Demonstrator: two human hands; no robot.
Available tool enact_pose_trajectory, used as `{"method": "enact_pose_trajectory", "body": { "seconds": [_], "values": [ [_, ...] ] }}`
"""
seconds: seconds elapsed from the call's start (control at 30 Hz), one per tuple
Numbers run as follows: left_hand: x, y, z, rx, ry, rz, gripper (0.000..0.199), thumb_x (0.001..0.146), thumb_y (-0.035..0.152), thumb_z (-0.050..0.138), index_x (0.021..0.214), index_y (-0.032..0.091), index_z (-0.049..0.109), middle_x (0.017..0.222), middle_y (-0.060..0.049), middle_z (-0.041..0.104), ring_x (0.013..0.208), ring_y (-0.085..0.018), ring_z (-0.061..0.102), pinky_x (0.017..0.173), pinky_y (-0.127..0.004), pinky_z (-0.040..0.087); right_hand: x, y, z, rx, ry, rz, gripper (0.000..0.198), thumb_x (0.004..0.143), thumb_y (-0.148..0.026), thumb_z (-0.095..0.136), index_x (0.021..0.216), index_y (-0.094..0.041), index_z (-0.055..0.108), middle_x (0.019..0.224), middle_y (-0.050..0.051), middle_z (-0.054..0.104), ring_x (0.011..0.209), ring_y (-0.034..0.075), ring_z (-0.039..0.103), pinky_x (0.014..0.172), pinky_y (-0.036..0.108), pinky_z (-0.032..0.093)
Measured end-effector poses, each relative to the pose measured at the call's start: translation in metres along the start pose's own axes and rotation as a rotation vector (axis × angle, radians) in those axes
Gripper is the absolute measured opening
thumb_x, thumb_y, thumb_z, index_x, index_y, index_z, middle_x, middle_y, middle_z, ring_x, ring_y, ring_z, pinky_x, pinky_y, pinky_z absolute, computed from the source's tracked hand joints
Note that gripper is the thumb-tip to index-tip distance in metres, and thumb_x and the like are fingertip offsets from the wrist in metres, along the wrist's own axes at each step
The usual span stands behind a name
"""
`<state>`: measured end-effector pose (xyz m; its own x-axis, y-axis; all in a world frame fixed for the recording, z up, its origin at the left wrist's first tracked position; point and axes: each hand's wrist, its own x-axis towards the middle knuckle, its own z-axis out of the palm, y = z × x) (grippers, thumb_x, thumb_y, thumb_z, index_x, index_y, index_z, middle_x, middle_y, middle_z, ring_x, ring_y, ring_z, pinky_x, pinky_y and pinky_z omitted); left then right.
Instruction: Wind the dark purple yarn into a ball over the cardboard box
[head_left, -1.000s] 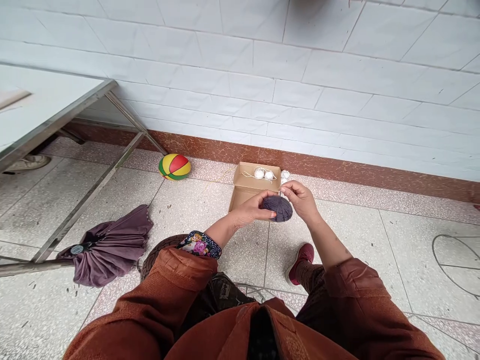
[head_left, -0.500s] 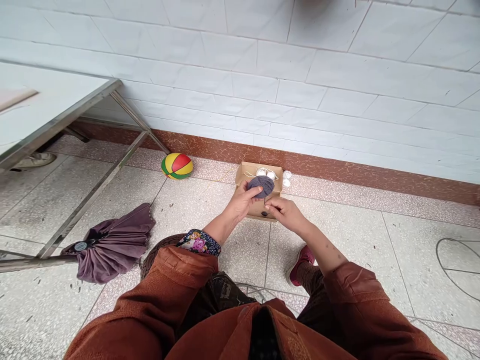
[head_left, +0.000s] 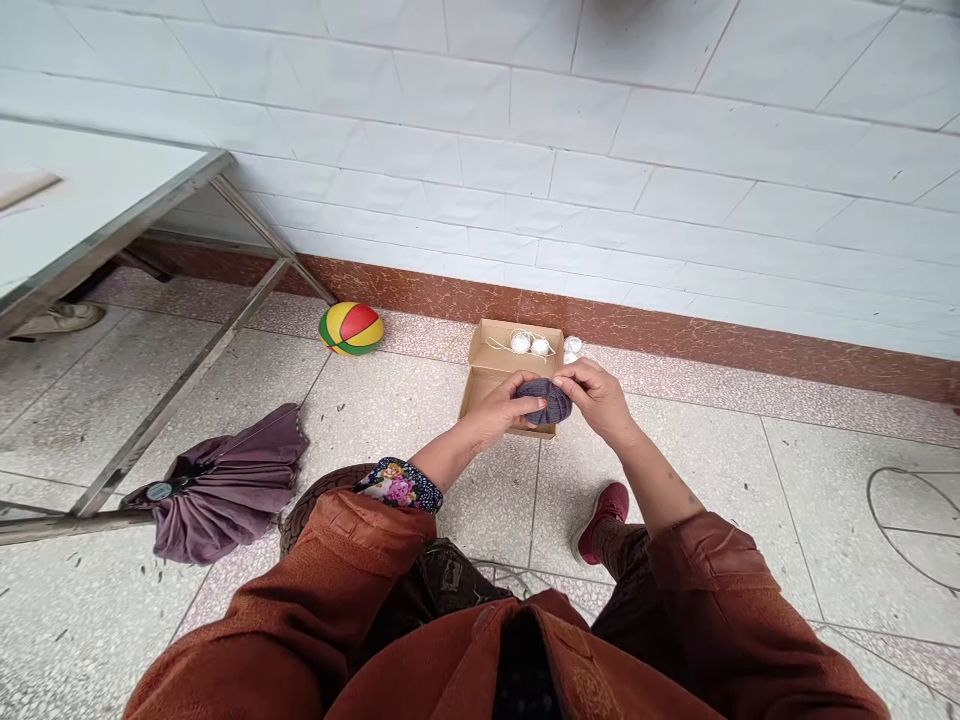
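Observation:
A ball of dark grey-purple yarn [head_left: 546,400] is gripped in my left hand [head_left: 496,412], thumb lying across its near side. My right hand [head_left: 596,398] is at the ball's upper right, thumb and forefinger pinched together; the yarn strand between them is too thin to see clearly. Below both hands an open cardboard box [head_left: 475,388] lies on the floor against the wall, partly covered by my left hand and the yarn. Two white balls [head_left: 520,342] with pale string rest in its lid side. More white balls [head_left: 572,346] sit just right of the box, partly hidden by my right hand.
A red, yellow and green ball [head_left: 351,328] lies by the wall near a metal-framed table [head_left: 105,210]. On the floor at left is a folded purple umbrella [head_left: 232,480]. A thin wire ring [head_left: 874,500] lies at right. My red shoe [head_left: 606,515] is below my right hand.
The yarn ball has moved right and slightly down with my left hand. My right hand has risen from below the ball to its upper right side. A dark piece in the box is now covered.

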<state>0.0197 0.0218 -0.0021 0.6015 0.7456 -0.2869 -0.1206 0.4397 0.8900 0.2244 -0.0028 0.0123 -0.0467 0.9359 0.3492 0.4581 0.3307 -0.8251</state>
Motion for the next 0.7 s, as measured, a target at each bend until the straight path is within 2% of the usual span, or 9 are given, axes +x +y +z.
{"method": "enact_pose_trajectory", "body": {
  "seconds": [0.17, 0.3, 0.4, 0.5, 0.7],
  "values": [
    [-0.005, 0.004, 0.003, -0.175, -0.160, -0.034, 0.051, 0.074, 0.037, 0.086, 0.116, 0.018, 0.064, 0.115, -0.010, 0.068, 0.100, -0.022, 0.068, 0.083, -0.034, 0.055, 0.000, 0.020, 0.004, 0.016, 0.053, 0.169, 0.034, 0.095, -0.054, 0.065, 0.082, -0.023, 0.072, 0.080, 0.003, 0.069, 0.076, 0.021, 0.062, 0.074, 0.034, 0.050],
    [-0.005, 0.007, 0.001, -0.243, -0.194, 0.001, 0.058, 0.078, 0.038, 0.084, 0.130, 0.025, 0.061, 0.135, -0.011, 0.063, 0.102, -0.023, 0.069, 0.080, -0.034, 0.059, -0.003, 0.028, 0.009, 0.079, -0.008, 0.264, 0.026, 0.093, -0.045, 0.063, 0.084, -0.022, 0.072, 0.083, 0.003, 0.072, 0.078, 0.020, 0.064, 0.075, 0.032, 0.051],
    [-0.002, 0.008, -0.003, -0.291, -0.162, 0.039, 0.059, 0.082, 0.043, 0.080, 0.134, 0.025, 0.060, 0.139, -0.013, 0.062, 0.101, -0.023, 0.069, 0.075, -0.033, 0.059, -0.007, 0.029, 0.016, 0.051, -0.060, 0.246, 0.016, 0.090, -0.032, 0.061, 0.087, -0.023, 0.074, 0.089, 0.003, 0.077, 0.085, 0.022, 0.068, 0.080, 0.034, 0.054],
    [0.002, 0.009, -0.006, -0.345, -0.098, 0.079, 0.050, 0.084, 0.043, 0.078, 0.127, 0.021, 0.063, 0.135, -0.014, 0.065, 0.106, -0.025, 0.068, 0.077, -0.034, 0.059, -0.011, 0.027, 0.023, -0.007, -0.105, 0.183, 0.014, 0.089, -0.023, 0.060, 0.087, -0.023, 0.074, 0.092, 0.004, 0.078, 0.091, 0.023, 0.070, 0.086, 0.036, 0.055],
    [0.003, 0.010, -0.006, -0.363, -0.020, 0.112, 0.049, 0.077, 0.025, 0.080, 0.122, 0.020, 0.063, 0.134, -0.012, 0.067, 0.115, -0.026, 0.068, 0.094, -0.041, 0.058, -0.013, 0.026, 0.021, -0.111, -0.137, 0.071, 0.018, 0.094, -0.027, 0.056, 0.079, -0.023, 0.064, 0.078, 0.004, 0.069, 0.078, 0.021, 0.065, 0.075, 0.032, 0.051]
  ]
}}
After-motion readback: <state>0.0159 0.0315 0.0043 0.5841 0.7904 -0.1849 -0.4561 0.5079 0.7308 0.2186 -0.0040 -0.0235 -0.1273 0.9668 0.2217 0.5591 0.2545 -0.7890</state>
